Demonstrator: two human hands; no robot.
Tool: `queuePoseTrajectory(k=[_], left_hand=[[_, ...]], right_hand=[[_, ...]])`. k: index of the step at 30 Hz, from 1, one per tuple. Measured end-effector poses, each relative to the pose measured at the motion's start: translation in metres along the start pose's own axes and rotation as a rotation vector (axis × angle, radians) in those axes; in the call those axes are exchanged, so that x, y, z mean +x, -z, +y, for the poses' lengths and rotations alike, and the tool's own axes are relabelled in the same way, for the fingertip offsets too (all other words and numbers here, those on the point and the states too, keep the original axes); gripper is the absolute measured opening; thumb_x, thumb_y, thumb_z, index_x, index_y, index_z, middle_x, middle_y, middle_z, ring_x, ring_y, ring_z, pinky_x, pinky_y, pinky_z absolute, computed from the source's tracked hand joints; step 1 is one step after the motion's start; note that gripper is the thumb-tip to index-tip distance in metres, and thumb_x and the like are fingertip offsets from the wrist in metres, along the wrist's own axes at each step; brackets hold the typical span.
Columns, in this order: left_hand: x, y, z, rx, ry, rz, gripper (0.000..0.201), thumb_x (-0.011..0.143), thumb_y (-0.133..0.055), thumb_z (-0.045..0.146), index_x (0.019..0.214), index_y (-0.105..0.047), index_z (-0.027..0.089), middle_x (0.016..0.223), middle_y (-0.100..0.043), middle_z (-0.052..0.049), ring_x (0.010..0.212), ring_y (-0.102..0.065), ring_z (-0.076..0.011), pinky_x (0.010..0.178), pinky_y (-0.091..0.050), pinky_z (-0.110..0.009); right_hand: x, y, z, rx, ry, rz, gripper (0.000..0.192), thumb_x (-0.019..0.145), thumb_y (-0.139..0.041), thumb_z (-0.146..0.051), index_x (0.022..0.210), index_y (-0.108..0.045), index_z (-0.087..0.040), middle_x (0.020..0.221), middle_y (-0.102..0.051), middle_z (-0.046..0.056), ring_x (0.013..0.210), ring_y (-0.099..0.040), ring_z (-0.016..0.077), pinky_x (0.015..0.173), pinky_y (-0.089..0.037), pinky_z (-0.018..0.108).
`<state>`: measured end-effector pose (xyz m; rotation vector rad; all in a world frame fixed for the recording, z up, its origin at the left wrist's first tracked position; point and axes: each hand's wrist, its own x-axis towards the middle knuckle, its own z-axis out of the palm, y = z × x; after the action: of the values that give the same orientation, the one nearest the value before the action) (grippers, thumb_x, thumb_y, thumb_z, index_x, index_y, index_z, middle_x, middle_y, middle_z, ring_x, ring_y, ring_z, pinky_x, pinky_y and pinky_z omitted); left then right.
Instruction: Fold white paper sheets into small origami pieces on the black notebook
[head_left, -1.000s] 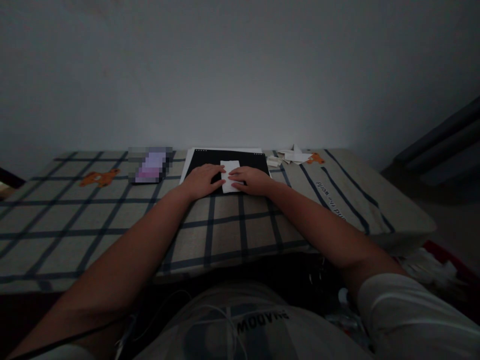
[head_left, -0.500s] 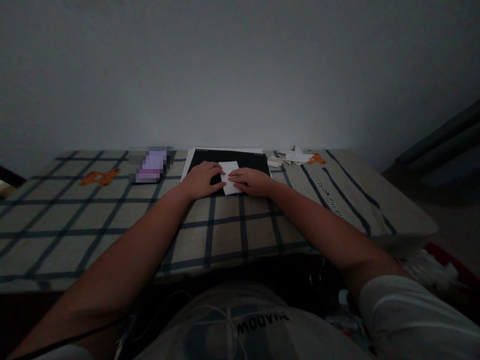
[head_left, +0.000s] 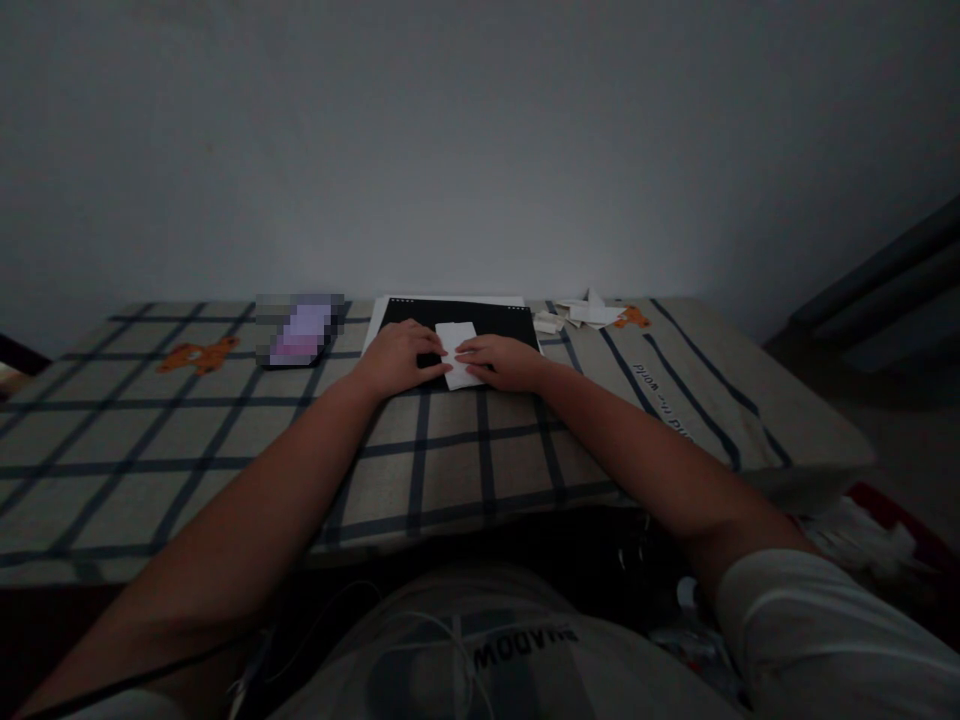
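A small folded white paper point(head_left: 458, 336) lies on a black sheet or notebook cover point(head_left: 495, 317) with punched holes along its far edge. From the left, my left hand point(head_left: 401, 358) holds the paper's edge, thumb nearer to me and fingers farther away. My right hand point(head_left: 506, 364) presses on the paper's right side with bent fingers, its thumb close to the near end. Both sets of fingertips almost meet over the middle of the paper. Part of the paper is hidden under the fingers of my right hand.
A phone point(head_left: 304, 332), blurred by pixels, lies to the left on the checked tablecloth point(head_left: 450, 470). Folded white paper pieces point(head_left: 592, 312) sit at the back right, with a smaller pale piece point(head_left: 549, 322) beside them. Behind the table rises a grey wall point(head_left: 480, 150).
Hardly anything differs. Both hands stay on the folded paper, with only a very slight shift of the fingers.
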<state>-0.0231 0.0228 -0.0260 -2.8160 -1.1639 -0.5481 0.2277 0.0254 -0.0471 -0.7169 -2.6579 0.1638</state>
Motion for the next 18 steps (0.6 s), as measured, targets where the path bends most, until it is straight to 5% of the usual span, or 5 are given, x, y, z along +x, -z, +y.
queuePoseTrajectory(k=[18], left_hand=[[0.0052, -0.0041, -0.0066, -0.027, 0.001, -0.005, 0.027, 0.093, -0.059, 0.039, 0.087, -0.080, 0.023, 0.103, -0.078, -0.007, 0.103, -0.066, -0.0275, 0.094, -0.049, -0.044]], right_hand=[[0.0009, 0.0011, -0.0016, 0.021, -0.032, -0.020, 0.035, 0.100, -0.053, -0.022, 0.130, -0.071, -0.014, 0.137, -0.067, 0.018, 0.128, -0.061, 0.0283, 0.111, -0.045, 0.050]])
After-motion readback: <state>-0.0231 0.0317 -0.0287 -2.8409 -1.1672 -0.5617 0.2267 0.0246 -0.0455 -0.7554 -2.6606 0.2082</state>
